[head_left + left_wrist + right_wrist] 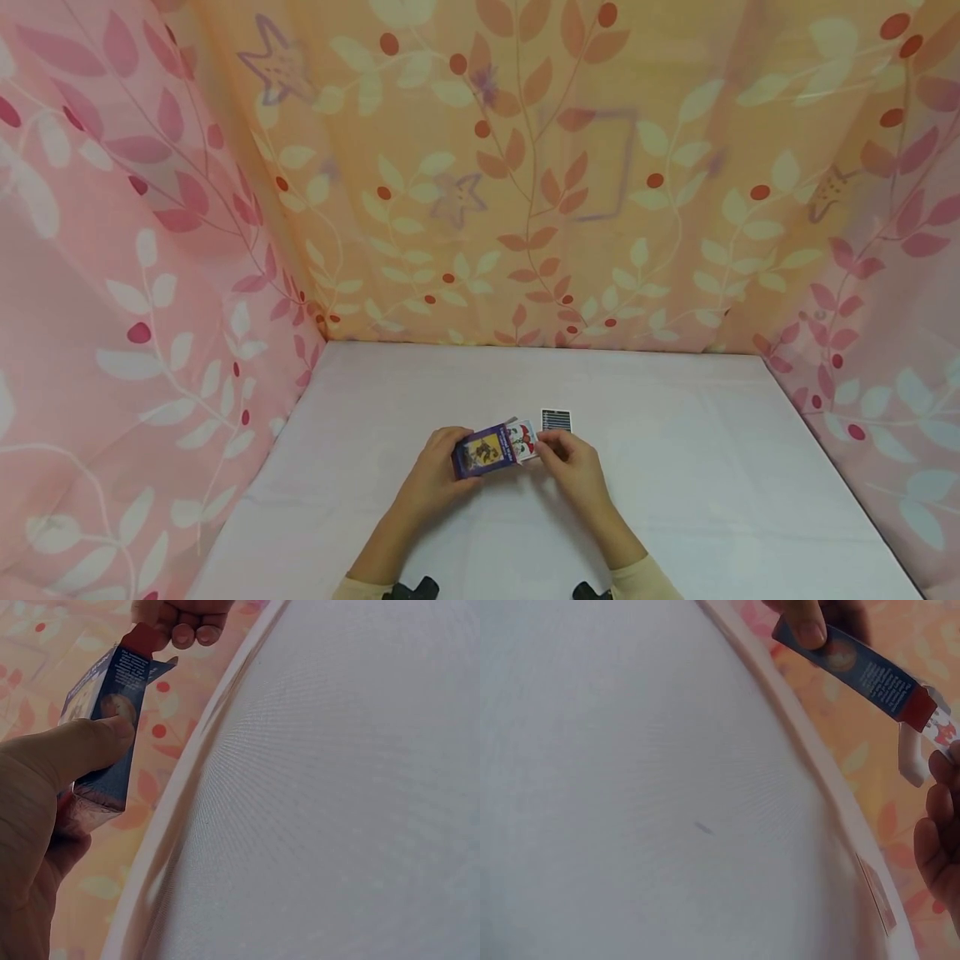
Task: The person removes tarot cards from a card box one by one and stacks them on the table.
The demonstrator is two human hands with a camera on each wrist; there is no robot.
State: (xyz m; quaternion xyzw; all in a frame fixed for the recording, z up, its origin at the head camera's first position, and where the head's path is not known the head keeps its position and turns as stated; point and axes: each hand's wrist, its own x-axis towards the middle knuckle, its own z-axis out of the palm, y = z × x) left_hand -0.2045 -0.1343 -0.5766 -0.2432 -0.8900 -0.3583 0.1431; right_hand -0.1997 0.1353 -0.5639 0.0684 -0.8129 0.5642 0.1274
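My left hand (438, 468) grips a dark blue-purple card box (483, 452) with a yellow picture on its front, thumb along the near side and fingers behind. From the box's open right end juts a white playing card (523, 439) with red and black figures. My right hand (579, 468) pinches that card's outer edge between thumb and fingers. In the left wrist view the thumb presses the narrow printed side of the box (112, 750). Red flaps (919, 711) stand at the box mouth in the right wrist view. How many cards stick out is hidden by my fingers.
A card with dark stripes (557, 420) lies on the white table (660, 483) just beyond my right hand, partly covered by it. Floral curtains (525, 208) enclose the table at the back and both sides. Black straps (416, 589) sit at both wrists.
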